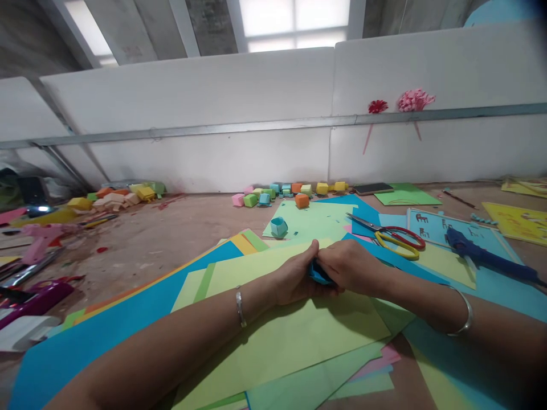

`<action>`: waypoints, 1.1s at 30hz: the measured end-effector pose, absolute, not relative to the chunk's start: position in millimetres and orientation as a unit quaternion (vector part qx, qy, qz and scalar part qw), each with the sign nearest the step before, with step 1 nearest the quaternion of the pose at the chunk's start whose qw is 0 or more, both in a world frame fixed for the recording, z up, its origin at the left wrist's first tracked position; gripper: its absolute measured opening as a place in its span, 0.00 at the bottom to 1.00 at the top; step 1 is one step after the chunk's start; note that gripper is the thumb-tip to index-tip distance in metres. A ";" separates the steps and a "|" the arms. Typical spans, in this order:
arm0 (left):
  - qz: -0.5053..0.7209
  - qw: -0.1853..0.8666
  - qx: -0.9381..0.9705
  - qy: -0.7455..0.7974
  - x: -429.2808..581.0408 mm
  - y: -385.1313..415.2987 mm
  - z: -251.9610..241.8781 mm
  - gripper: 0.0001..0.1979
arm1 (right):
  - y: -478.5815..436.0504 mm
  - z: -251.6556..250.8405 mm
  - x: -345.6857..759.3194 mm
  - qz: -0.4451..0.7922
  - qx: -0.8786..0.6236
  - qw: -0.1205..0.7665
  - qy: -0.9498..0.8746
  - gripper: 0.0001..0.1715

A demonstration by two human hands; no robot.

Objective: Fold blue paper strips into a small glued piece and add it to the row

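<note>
A brown desk (141, 228) is backed by white wall panels (192, 97). One small folded blue paper piece (319, 275) is pinched between the left hand (296, 278) and right hand (351, 266), above a pale yellow-green paper sheet (256, 364); crumpling could be caused by over-tight squeezing. Beyond: one small open teal paper box (279, 228), contents not discernible.

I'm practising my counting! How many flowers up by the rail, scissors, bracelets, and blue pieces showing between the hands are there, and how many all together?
Flowers: 2
Scissors: 1 pair
Bracelets: 2
Blue piece showing between the left hand and right hand: 1
Total: 6
</note>
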State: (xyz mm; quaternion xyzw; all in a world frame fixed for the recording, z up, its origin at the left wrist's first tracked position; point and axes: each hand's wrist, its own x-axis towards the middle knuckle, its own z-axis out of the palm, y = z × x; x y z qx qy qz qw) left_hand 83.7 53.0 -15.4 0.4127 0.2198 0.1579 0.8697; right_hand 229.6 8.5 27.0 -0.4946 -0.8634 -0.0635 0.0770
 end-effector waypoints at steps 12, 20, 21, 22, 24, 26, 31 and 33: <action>0.205 0.873 0.371 0.242 85.9 53.1 -18.1 0.30 | 6.6 36.4 225.9 -0.035 -0.567 0.047 -0.822 0.17; 0.426 0.790 0.330 0.293 88.6 55.3 -14.0 0.22 | 7.9 19.5 231.0 -0.104 -0.461 0.258 -0.843 0.08; 0.427 0.784 0.332 0.305 88.3 55.2 -13.1 0.22 | 9.5 13.8 231.0 -0.097 -0.454 0.267 -0.844 0.05; 0.424 0.780 0.337 0.313 88.0 55.0 -12.7 0.23 | 11.3 8.2 230.8 -0.093 -0.451 0.277 -0.843 0.03; 0.415 0.779 0.352 0.312 87.8 54.6 -13.3 0.23 | 14.7 -1.4 230.3 -0.094 -0.444 0.298 -0.840 0.08; 0.399 0.788 0.363 0.297 88.1 54.3 -14.6 0.24 | 17.5 -7.6 230.2 -0.102 -0.433 0.312 -0.840 0.12; 0.393 0.803 0.332 0.303 90.0 54.3 -12.8 0.23 | 20.8 -13.5 230.0 -0.119 -0.417 0.304 -0.848 0.13; 0.401 0.801 0.309 0.320 90.6 54.0 -9.9 0.21 | 20.5 -15.4 229.1 -0.128 -0.418 0.288 -0.852 0.12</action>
